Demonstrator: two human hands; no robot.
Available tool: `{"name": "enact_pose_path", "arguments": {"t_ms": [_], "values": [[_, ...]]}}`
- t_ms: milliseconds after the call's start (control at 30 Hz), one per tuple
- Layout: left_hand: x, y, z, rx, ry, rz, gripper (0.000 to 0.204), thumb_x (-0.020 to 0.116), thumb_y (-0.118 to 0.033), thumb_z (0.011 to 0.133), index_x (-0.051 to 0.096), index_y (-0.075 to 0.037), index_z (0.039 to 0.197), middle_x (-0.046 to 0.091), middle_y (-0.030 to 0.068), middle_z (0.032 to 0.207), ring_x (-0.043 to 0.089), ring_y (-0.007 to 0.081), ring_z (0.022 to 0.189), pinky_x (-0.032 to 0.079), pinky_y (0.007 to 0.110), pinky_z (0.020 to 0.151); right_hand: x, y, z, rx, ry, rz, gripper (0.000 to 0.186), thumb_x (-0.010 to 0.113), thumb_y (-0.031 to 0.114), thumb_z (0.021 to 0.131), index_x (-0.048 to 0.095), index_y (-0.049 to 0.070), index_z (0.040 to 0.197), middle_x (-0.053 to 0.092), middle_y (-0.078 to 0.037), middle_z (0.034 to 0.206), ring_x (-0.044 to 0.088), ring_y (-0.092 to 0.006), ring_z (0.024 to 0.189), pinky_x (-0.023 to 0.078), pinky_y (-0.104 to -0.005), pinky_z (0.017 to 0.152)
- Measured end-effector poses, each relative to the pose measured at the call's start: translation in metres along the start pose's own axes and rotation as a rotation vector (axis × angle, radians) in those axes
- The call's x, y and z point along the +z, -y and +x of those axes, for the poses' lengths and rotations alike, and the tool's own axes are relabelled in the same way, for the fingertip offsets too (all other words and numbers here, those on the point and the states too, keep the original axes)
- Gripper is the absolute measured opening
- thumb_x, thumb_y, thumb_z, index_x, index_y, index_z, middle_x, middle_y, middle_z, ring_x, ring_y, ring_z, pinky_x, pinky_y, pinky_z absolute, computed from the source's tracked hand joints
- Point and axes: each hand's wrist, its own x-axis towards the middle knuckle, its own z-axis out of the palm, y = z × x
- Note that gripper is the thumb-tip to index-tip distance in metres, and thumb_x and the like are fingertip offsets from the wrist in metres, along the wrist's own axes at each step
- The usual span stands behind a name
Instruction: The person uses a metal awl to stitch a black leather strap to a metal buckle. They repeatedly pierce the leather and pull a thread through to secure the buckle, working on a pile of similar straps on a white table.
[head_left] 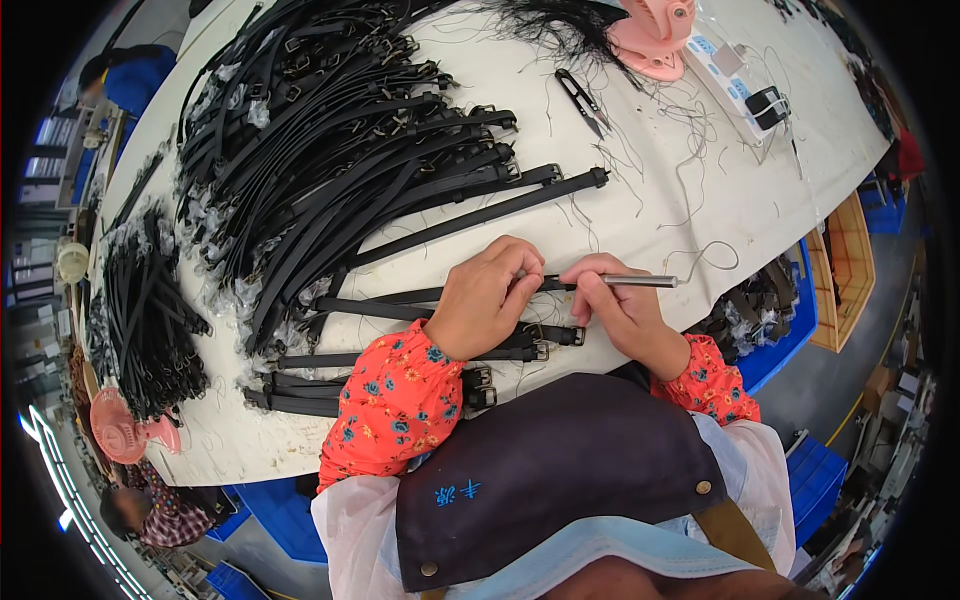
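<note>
My left hand (490, 298) is closed on a black belt (408, 296) that runs off to the left across the white table. The tip of that belt comes out between my two hands. Pinched in my right hand (622, 312) is a slim silver pen-shaped tool (645, 281), with a thin cord trailing from its rear end. Its working tip, close to the belt, is hidden by my fingers. Several black belts with metal buckles (572, 336) lie under and in front of my hands. Just beyond, a single belt (480, 217) lies slantwise.
A large heap of black belts (330, 150) fills the table's left. Thread snips (580, 102) lie further off, near a pink fan (655, 40) and a white power strip (730, 88). A blue crate (775, 355) of belts stands right; another pink fan (120, 425) sits at left.
</note>
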Motion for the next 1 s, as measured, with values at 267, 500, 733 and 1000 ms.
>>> {"name": "enact_pose_path", "arguments": {"t_ms": [267, 500, 733, 1000], "values": [[0.0, 0.0, 0.0, 0.016, 0.003, 0.0, 0.006, 0.064, -0.007, 0.096, 0.061, -0.002, 0.096, 0.068, 0.0087, 0.111, 0.064, 0.0184, 0.075, 0.051, 0.03, 0.066, 0.0, -0.001, 0.0, 0.002, 0.0, 0.0, 0.024, 0.05, 0.019, 0.109, 0.064, 0.0, 0.114, 0.061, -0.003, 0.08, 0.06, -0.0074, 0.067, 0.053, -0.0239, 0.061], [-0.004, 0.002, -0.001, -0.082, -0.188, -0.162, 0.008, 0.065, -0.003, 0.09, 0.061, -0.002, 0.097, 0.063, 0.0116, 0.111, 0.061, 0.0209, 0.078, 0.051, 0.031, 0.071, -0.001, -0.001, -0.001, 0.02, -0.021, -0.001, 0.024, 0.051, 0.019, 0.109, 0.064, -0.001, 0.114, 0.064, -0.004, 0.079, 0.06, -0.007, 0.066, 0.052, -0.0232, 0.06], [-0.016, 0.0, -0.004, 0.187, -0.01, 0.364, 0.023, 0.078, -0.007, 0.08, 0.067, -0.008, 0.099, 0.061, 0.0087, 0.116, 0.058, 0.0307, 0.102, 0.044, 0.04, 0.091, -0.002, -0.004, 0.0, -0.06, -0.075, 0.021, 0.026, 0.051, 0.02, 0.109, 0.063, -0.001, 0.118, 0.065, -0.005, 0.08, 0.061, -0.0085, 0.07, 0.051, -0.0245, 0.066], [0.0, 0.006, -0.002, 0.366, -0.2, 0.486, 0.018, 0.078, -0.002, 0.078, 0.065, -0.007, 0.089, 0.065, 0.0053, 0.089, 0.062, 0.028, 0.08, 0.05, 0.037, 0.073, -0.001, -0.004, 0.003, -0.166, -0.119, 0.05, 0.028, 0.05, 0.02, 0.11, 0.061, -0.003, 0.123, 0.066, -0.008, 0.088, 0.065, -0.012, 0.078, 0.053, -0.0259, 0.074]]}}
